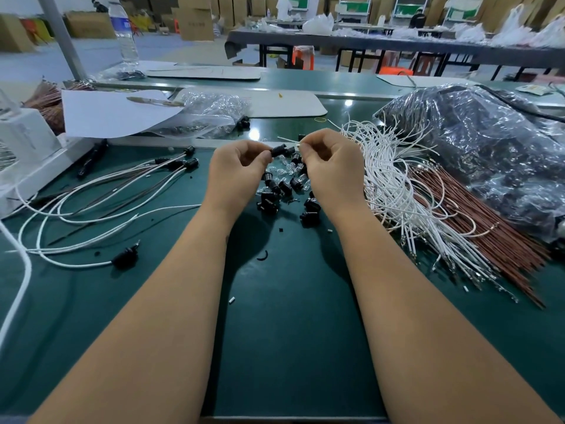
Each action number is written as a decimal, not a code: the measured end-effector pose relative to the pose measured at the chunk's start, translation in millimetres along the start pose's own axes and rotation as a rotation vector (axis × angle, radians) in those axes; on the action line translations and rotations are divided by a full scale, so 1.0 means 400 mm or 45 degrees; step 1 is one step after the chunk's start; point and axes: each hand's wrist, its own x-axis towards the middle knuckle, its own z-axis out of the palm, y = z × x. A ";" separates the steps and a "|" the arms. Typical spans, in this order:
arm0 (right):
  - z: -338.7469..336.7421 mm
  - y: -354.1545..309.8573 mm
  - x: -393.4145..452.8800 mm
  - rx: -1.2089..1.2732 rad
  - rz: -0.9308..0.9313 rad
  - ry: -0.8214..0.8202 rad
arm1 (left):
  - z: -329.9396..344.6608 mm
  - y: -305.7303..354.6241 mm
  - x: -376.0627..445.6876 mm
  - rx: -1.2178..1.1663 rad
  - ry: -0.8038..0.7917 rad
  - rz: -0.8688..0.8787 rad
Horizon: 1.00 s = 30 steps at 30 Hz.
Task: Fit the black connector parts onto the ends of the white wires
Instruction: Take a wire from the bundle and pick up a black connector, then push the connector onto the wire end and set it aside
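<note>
Above the green bench [275, 332], your left hand [237, 171] pinches a black connector [278, 150]. Your right hand [331, 166] pinches a small piece at its open end; whether that is a white wire [385, 166] tip, I cannot tell. Line it up straight, then push gently.

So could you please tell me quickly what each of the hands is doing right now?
Left hand: pinches a black connector part at its fingertips.
Right hand: fingers curled, pinching something small at the connector; what cannot be told.
</note>
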 end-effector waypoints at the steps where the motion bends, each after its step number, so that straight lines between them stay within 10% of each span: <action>1: 0.004 0.001 -0.002 -0.069 -0.038 0.000 | 0.002 0.001 -0.001 0.057 -0.010 0.022; 23: -0.007 0.004 0.009 0.405 0.268 -0.128 | -0.005 0.020 -0.007 -0.352 -0.072 -0.106; 30: -0.021 -0.029 0.004 0.132 0.216 -0.128 | 0.019 0.016 -0.008 -0.232 -0.066 -0.093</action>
